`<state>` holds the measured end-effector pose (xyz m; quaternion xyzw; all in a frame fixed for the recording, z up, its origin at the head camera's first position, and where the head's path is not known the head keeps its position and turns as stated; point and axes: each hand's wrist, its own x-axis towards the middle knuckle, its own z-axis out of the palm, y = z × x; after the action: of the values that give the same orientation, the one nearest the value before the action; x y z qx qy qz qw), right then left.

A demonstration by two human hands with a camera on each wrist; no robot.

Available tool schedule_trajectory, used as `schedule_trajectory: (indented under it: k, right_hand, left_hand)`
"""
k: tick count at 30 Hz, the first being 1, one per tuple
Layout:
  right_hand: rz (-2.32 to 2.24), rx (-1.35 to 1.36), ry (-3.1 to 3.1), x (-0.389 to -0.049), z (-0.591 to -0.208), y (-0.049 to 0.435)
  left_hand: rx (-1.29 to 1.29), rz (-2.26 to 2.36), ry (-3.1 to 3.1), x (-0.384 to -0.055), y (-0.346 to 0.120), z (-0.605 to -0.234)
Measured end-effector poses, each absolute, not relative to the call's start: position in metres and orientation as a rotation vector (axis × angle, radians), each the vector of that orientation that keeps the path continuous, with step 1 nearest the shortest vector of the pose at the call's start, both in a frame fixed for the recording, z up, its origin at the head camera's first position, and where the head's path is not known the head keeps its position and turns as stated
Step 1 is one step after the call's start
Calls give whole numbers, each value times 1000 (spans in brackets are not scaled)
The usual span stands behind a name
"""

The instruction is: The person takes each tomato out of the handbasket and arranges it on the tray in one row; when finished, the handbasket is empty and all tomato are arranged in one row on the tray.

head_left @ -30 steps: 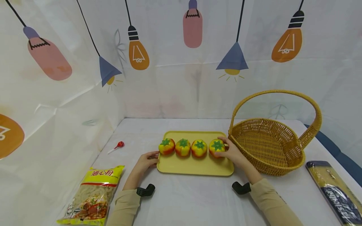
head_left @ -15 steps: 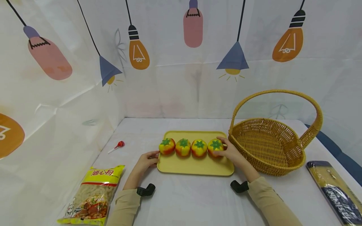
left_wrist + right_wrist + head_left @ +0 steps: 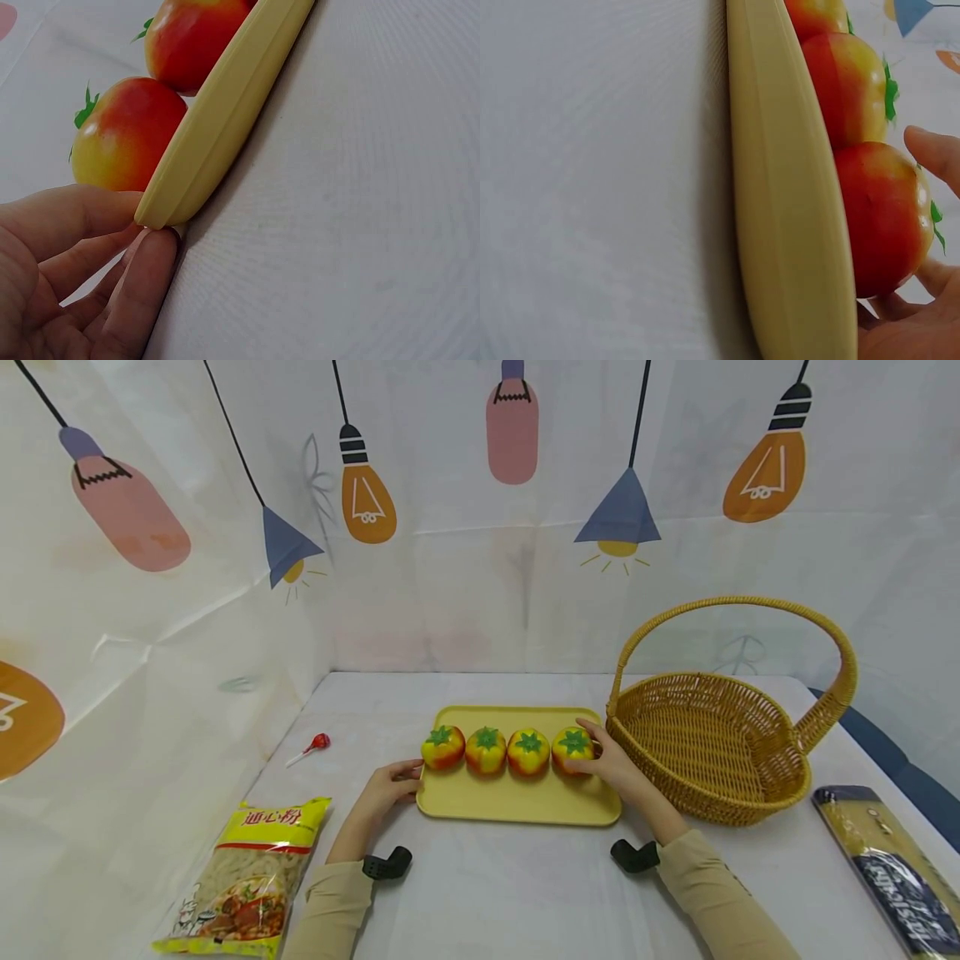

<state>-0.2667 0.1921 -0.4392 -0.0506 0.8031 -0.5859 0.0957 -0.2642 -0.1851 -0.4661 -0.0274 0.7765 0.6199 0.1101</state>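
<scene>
In the head view a yellow tray (image 3: 510, 806) lies on the table and bears a row of several red-and-yellow toy tomatoes with green star-shaped leaves. My left hand (image 3: 386, 789) pinches the tray's left end; the left wrist view shows the thumb (image 3: 142, 292) and fingers at the rim, close to the leftmost tomato (image 3: 127, 135). Around the rightmost tomato (image 3: 567, 750), my right hand (image 3: 621, 767) has its fingers curled, the thumb at the front side. The right wrist view shows this tomato (image 3: 881, 217) between thumb and fingers, behind the tray's wall.
A wicker basket (image 3: 705, 743) with a tall handle stands right of the tray, beside my right hand. Farther right lies a gold-and-dark packet (image 3: 892, 868). On the left are a pasta bag (image 3: 243, 885) and a red lollipop (image 3: 319, 742). A printed curtain hangs behind.
The rightmost tomato has shifted slightly left toward its neighbour, with my right hand moving along with it. My left hand stays at the tray's end.
</scene>
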Motion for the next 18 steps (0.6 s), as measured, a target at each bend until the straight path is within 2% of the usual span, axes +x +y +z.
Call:
schedule_trajectory:
  k: [18]
  right_hand:
    - [-1739,-202,2437,-262,-432,193]
  left_hand:
    - [-101,1811,2289,-264,-186,-467]
